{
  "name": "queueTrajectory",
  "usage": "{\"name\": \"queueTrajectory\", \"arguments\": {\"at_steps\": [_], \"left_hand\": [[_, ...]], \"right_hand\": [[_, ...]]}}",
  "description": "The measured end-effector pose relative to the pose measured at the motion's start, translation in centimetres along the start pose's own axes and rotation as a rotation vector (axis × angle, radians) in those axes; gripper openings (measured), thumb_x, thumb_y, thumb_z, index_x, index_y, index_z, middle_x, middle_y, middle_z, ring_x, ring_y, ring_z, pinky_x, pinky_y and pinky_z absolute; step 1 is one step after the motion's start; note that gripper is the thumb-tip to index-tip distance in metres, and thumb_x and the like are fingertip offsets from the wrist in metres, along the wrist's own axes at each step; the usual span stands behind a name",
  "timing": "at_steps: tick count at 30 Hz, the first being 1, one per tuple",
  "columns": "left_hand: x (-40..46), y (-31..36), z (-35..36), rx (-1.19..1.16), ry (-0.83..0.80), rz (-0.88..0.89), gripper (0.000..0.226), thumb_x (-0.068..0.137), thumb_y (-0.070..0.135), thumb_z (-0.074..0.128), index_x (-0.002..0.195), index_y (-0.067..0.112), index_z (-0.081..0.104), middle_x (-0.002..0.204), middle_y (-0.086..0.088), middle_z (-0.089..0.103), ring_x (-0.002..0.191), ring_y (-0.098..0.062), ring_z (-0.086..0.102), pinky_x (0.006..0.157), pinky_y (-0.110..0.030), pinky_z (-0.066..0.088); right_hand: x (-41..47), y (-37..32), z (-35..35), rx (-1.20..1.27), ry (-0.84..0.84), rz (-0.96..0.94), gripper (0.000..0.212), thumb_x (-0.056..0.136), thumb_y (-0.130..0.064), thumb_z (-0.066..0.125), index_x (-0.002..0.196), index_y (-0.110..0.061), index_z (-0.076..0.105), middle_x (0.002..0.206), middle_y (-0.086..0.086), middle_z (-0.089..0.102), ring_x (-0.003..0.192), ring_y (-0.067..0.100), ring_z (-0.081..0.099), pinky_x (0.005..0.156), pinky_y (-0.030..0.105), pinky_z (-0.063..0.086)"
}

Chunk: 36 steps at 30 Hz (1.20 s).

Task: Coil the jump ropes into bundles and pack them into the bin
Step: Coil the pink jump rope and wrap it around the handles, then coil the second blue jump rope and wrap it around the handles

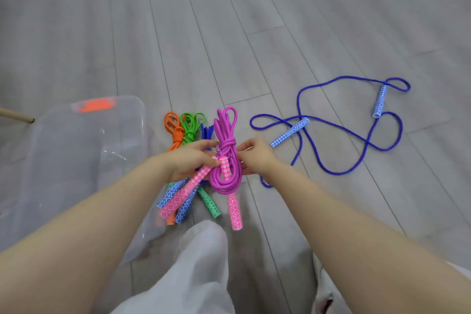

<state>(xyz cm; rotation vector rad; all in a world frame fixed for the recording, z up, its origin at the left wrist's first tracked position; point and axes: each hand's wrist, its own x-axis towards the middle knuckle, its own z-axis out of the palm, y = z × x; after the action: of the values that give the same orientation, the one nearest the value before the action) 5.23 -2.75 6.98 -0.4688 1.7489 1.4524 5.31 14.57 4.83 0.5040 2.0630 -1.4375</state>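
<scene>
A magenta jump rope point(225, 135) is coiled and knotted into a bundle, its pink patterned handles hanging down. My left hand point(192, 159) grips it at the handle tops from the left. My right hand point(254, 155) pinches the bundle from the right, beside the knot. Behind the magenta rope lie an orange bundle point(173, 126), a green bundle point(190, 125) and a blue bundle point(207, 131), partly hidden by my hands. A loose blue jump rope point(339, 130) sprawls uncoiled on the floor at the right. The clear plastic bin point(84, 150) stands to the left.
Grey wood-plank floor point(254, 33) stretches ahead. A wooden leg tip point(17, 116) pokes in at the far left. My knee in white trousers point(201, 257) is at the bottom centre. An orange latch point(95, 105) marks the bin's far rim.
</scene>
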Motion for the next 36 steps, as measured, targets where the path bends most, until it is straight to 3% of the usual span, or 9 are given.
{"name": "queueTrajectory", "arguments": {"at_steps": [3,6,9,15,21,26,30,32,36], "left_hand": [[3.2,-1.4,-0.7,0.078,0.061,-0.011,0.061,0.088,-0.011,0.058,0.143,0.01,0.039,0.098,-0.009,0.069,0.086,-0.025,0.066,0.083,-0.039,0.055],[6.4,-2.4,-1.4,0.23,0.155,0.003,0.065,0.088,-0.009,0.059,0.146,0.007,0.036,0.097,-0.01,0.065,0.082,-0.023,0.062,0.072,-0.03,0.054],[9.1,-3.4,-2.0,0.306,0.269,0.011,0.069,0.087,-0.006,0.06,0.149,0.009,0.033,0.104,-0.017,0.066,0.082,-0.028,0.062,0.076,-0.045,0.053],[11.4,-5.1,-2.1,0.637,0.365,0.085,0.061,0.094,0.017,0.057,0.15,0.015,0.032,0.124,-0.006,0.06,0.103,-0.025,0.059,0.083,-0.03,0.043],[12.2,-7.2,-1.7,0.891,0.495,0.301,0.053,0.092,0.016,0.06,0.142,0.009,0.043,0.126,-0.015,0.051,0.117,-0.032,0.049,0.096,-0.04,0.04],[12.4,-8.4,-1.3,1.012,0.421,0.383,0.06,0.083,0.018,0.065,0.14,0.012,0.047,0.132,-0.015,0.048,0.122,-0.035,0.045,0.104,-0.047,0.039],[11.8,-9.0,-1.1,1.274,0.259,0.477,0.062,0.08,0.034,0.045,0.141,0.024,0.048,0.148,-0.007,0.043,0.133,-0.034,0.039,0.104,-0.052,0.039],[11.8,-9.3,-1.2,1.363,0.214,0.458,0.061,0.087,0.032,0.05,0.147,0.03,0.039,0.158,-0.002,0.029,0.142,-0.031,0.028,0.111,-0.05,0.03],[12.0,-9.4,-0.9,1.428,0.21,0.398,0.069,0.091,0.031,0.053,0.153,0.033,0.023,0.163,0.001,0.009,0.147,-0.029,0.015,0.116,-0.047,0.017]], "right_hand": [[2.6,1.9,0.8,-0.029,-0.059,0.019,0.008,0.086,-0.008,0.062,0.082,-0.014,0.063,0.079,0.006,0.064,0.076,0.021,0.061,0.081,0.04,0.057],[5.2,3.7,1.1,-0.128,-0.01,0.001,0.014,0.086,-0.011,0.06,0.081,-0.024,0.064,0.083,-0.002,0.063,0.088,0.019,0.06,0.088,0.037,0.051],[7.1,5.2,0.2,-0.194,0.026,0.024,0.013,0.088,-0.013,0.055,0.091,-0.022,0.063,0.092,-0.002,0.061,0.093,0.02,0.06,0.086,0.032,0.049],[10.5,8.0,-3.1,-0.399,0.068,0.054,0.023,0.093,-0.018,0.053,0.114,-0.015,0.059,0.114,0.005,0.063,0.104,0.024,0.059,0.084,0.032,0.047],[12.0,9.7,-6.0,-1.0,0.104,-0.217,0.039,0.094,-0.016,0.045,0.133,-0.019,0.047,0.132,0.009,0.045,0.112,0.032,0.051,0.086,0.041,0.049],[12.8,9.9,-7.6,-1.104,0.13,-0.183,0.057,0.092,-0.01,0.046,0.146,-0.022,0.033,0.154,0.007,0.025,0.128,0.032,0.04,0.093,0.042,0.046],[13.3,9.9,-8.2,-1.395,-0.008,-0.188,0.069,0.092,-0.012,0.051,0.152,-0.023,0.02,0.162,0.003,0.008,0.138,0.031,0.03,0.099,0.041,0.043],[13.5,9.7,-8.3,-1.493,-0.041,-0.212,0.067,0.092,-0.013,0.053,0.151,-0.02,0.022,0.159,0.007,0.018,0.135,0.031,0.034,0.099,0.041,0.041],[13.6,9.6,-8.1,-1.679,-0.016,-0.309,0.041,0.098,-0.017,0.044,0.138,-0.015,0.036,0.135,0.008,0.045,0.123,0.028,0.044,0.097,0.04,0.042]]}}
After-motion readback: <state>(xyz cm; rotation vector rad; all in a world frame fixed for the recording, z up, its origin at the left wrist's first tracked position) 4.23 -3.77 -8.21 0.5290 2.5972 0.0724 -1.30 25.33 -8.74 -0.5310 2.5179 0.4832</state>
